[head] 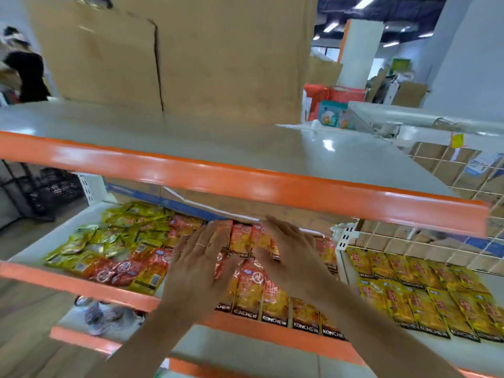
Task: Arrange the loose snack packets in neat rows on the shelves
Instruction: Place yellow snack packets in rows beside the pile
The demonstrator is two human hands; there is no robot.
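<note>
Orange shelf edge (245, 186) overhanging red packets (249, 290), cardboard box (218, 64) on top

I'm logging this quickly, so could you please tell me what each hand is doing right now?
Left hand: open, fingers straight, flat over the red packets.
Right hand: open, fingers straight, holding nothing.

A big brown cardboard box (174, 55) stands on the grey top shelf (313, 151), which has an orange front edge. Behind it a white pillar (357, 53) goes up to a dark ceiling with long bright lights (364, 1). A wire grid (441, 165) is on the right. Far left, a person in black (28, 75) stands above a black crate (54, 184).
</note>
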